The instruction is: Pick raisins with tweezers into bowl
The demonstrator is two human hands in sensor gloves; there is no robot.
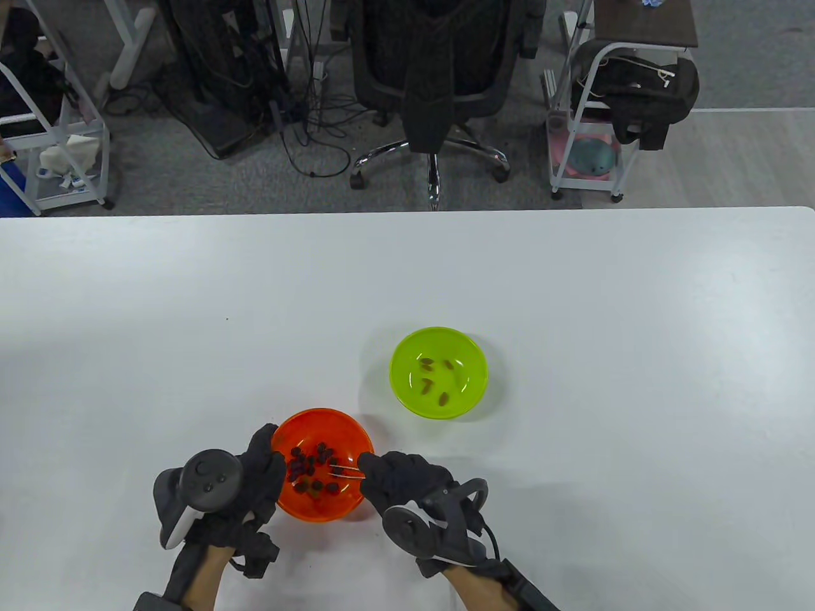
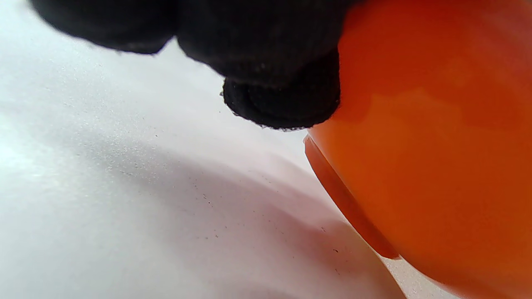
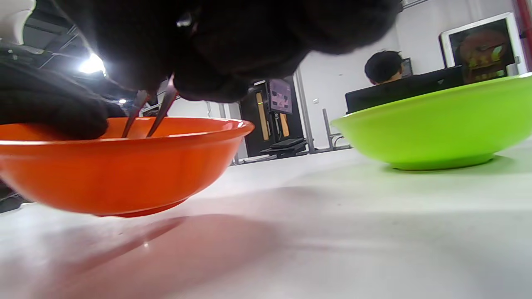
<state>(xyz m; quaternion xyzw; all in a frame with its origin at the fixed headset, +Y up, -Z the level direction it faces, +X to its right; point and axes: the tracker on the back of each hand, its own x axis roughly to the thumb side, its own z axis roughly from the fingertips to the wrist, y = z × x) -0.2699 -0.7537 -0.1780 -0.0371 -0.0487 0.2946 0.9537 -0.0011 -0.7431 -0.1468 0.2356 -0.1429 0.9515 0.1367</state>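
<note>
An orange bowl (image 1: 344, 433) near the table's front holds several dark raisins (image 1: 312, 468). My left hand (image 1: 264, 468) grips the bowl's left rim; in the left wrist view a gloved fingertip (image 2: 282, 104) presses on the bowl's outer wall (image 2: 436, 166). My right hand (image 1: 382, 474) pinches metal tweezers (image 1: 345, 471) whose tips reach into the orange bowl among the raisins. In the right wrist view the tweezers (image 3: 160, 112) dip behind the orange rim (image 3: 166, 126), arms apart. A green bowl (image 1: 407, 344) up and to the right holds several raisins (image 1: 436, 380).
The white table (image 1: 191, 318) spreads wide around both bowls. The green bowl (image 3: 436, 120) stands close to the orange one's right. An office chair (image 1: 439, 76) and carts stand beyond the far edge.
</note>
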